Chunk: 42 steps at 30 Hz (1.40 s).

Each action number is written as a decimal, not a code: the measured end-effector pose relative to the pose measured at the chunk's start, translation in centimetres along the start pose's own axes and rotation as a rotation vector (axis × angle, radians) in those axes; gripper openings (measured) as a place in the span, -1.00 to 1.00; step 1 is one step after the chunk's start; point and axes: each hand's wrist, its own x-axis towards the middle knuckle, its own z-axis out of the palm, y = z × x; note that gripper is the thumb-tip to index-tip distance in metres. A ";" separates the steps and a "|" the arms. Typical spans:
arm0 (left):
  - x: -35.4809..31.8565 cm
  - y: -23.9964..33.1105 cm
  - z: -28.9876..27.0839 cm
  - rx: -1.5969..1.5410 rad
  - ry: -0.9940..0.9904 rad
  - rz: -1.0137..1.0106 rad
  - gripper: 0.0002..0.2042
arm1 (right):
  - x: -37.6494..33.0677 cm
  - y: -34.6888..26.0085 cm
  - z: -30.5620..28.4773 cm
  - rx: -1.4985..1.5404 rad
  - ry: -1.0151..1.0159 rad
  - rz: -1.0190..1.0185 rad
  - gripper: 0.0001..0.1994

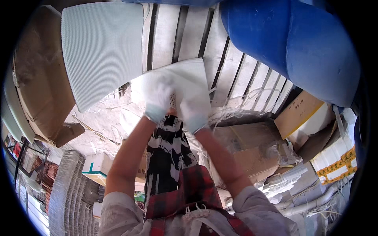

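Both my hands wear white gloves and are smeared by motion. My left hand (158, 94) is over a white sheet (195, 76), which lies in front of me against the pale slats. My right hand (193, 113) is a little lower and to the right, at the sheet's near edge. The blur hides the fingers of both hands, so I cannot make out whether either grips the sheet. Beyond, to the left, a large pale green textured sheet (104, 47) stands, curved and ribbed.
White slats (193, 33) with dark gaps run across the far side. A big blue plastic drum (291, 43) is at the far right. Cardboard boxes (248, 145) lie at the right, a brown carton (41, 74) at the left. Stacked grey sheets (65, 188) stand at the near left.
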 end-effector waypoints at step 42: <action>-64.9 9.0 -15.8 -0.574 0.030 -1.465 -0.60 | 0.0 11.7 -8.7 0.656 -0.361 0.089 -0.63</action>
